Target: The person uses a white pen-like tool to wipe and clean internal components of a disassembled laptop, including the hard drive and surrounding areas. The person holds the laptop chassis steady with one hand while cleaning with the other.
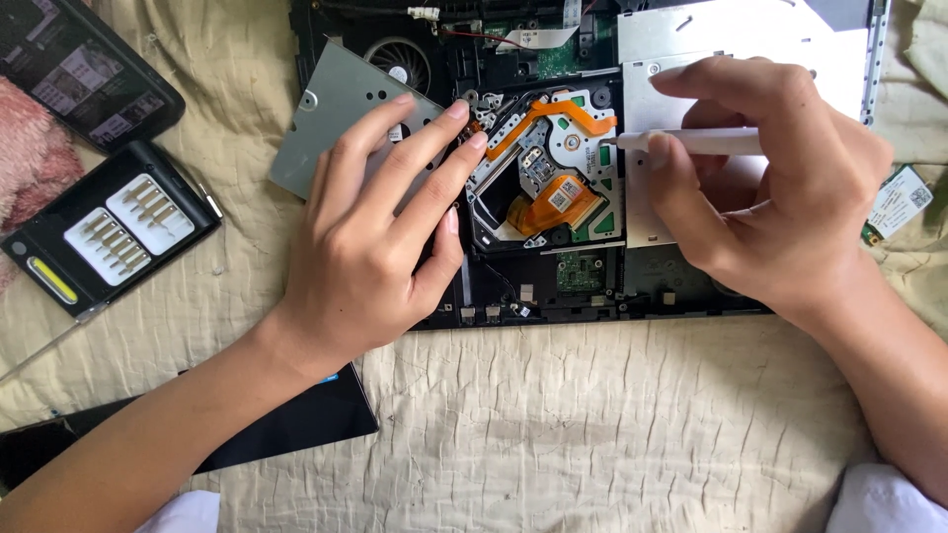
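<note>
Far left, a black bit case (111, 229) lies on the cream bedsheet (592, 424). Left hand (370, 237) presses flat, fingers together, holding nothing, steadying the opened optical drive (548, 168) in the laptop chassis (592, 296). Right hand (780, 188) pinches a white screwdriver (691, 141), tip at the drive's hub — looks like screw work; next needs a square, steady tip

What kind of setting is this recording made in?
Probably a home, with repair work done on a bed or couch rather than a bench: a crumpled cream quilt lies under an opened laptop, with a screwdriver bit case beside it. The right hand holds a white screwdriver.
</note>
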